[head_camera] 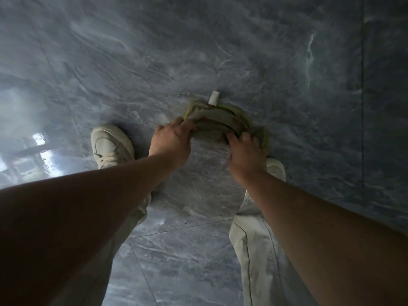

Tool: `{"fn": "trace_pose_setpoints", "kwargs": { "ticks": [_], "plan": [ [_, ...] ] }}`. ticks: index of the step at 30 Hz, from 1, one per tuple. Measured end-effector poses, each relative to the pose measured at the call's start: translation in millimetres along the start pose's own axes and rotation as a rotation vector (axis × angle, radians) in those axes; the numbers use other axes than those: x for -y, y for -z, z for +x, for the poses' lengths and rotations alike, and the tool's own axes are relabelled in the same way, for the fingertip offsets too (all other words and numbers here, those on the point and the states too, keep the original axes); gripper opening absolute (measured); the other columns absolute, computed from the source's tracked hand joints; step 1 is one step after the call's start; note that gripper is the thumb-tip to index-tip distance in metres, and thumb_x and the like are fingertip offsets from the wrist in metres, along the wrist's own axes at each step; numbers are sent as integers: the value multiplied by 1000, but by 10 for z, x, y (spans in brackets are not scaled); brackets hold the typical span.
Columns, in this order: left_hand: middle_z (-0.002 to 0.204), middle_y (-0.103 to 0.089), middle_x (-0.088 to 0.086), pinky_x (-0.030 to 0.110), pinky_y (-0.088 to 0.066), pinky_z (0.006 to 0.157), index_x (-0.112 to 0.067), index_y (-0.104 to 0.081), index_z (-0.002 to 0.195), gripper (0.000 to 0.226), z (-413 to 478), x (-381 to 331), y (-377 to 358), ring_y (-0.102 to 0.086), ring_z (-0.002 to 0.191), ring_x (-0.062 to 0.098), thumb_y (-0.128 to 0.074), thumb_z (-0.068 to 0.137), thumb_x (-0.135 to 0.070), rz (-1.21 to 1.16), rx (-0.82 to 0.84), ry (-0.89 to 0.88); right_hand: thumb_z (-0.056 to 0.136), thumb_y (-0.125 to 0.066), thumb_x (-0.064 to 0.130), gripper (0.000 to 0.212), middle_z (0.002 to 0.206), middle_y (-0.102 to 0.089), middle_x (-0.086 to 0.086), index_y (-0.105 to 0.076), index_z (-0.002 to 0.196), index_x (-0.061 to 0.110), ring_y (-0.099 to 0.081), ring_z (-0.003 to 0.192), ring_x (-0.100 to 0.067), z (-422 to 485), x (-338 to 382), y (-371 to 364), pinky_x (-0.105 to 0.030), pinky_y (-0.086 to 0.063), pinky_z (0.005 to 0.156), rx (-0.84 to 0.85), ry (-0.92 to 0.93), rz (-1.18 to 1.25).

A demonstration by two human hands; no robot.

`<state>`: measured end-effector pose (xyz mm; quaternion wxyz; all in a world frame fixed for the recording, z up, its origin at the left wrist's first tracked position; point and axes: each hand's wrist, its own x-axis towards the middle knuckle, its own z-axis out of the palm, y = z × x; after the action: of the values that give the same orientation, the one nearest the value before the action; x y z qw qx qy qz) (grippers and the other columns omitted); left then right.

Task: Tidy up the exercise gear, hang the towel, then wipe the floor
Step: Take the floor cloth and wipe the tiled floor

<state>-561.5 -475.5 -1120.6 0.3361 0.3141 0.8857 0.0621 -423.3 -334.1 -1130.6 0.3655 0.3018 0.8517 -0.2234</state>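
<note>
A crumpled olive-green cloth [217, 122] with yellow edging and a white tag lies bunched on the grey marble floor [198, 51]. My left hand [171, 143] grips its left end with curled fingers. My right hand [247, 154] holds its right end, fingers curled over the fabric. Both arms reach down from above, and the cloth sits between my feet, slightly ahead of them.
My left white shoe [110, 146] stands left of the cloth; my right shoe [276, 167] is partly hidden behind my right hand. Light trouser legs [251, 250] fill the lower view. A window reflection [42, 155] glares on the tiles at left.
</note>
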Motion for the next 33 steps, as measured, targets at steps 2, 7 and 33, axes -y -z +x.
{"fn": "trace_pose_setpoints", "kwargs": {
  "ticks": [2, 7, 33],
  "plan": [
    [106, -64, 8, 43, -47, 84, -20, -64, 113, 25, -106, -90, 194, -63, 89, 39, -52, 91, -20, -93, -20, -43, 89, -61, 48, 71, 140, -39, -12, -30, 150, 31, -40, 129, -36, -84, 17, 76, -51, -41, 103, 42, -23, 85],
    [99, -68, 4, 47, -53, 82, -16, -67, 106, 27, -446, -523, 905, -67, 89, 30, -52, 84, -19, -287, 23, -172, 80, -59, 68, 76, 142, -43, -6, -39, 142, 29, -43, 128, -34, -503, 221, 470, -50, -43, 100, 7, -69, 224],
    [99, -65, -9, 26, -43, 72, -27, -70, 108, 22, -3019, -2564, 6216, -61, 82, 15, -55, 97, -16, -97, -210, -680, 98, -45, 26, 28, 105, -64, -10, -63, 118, 16, -62, 92, -29, -5099, 691, 5108, -42, -50, 82, -815, -136, 482]
  ]
}}
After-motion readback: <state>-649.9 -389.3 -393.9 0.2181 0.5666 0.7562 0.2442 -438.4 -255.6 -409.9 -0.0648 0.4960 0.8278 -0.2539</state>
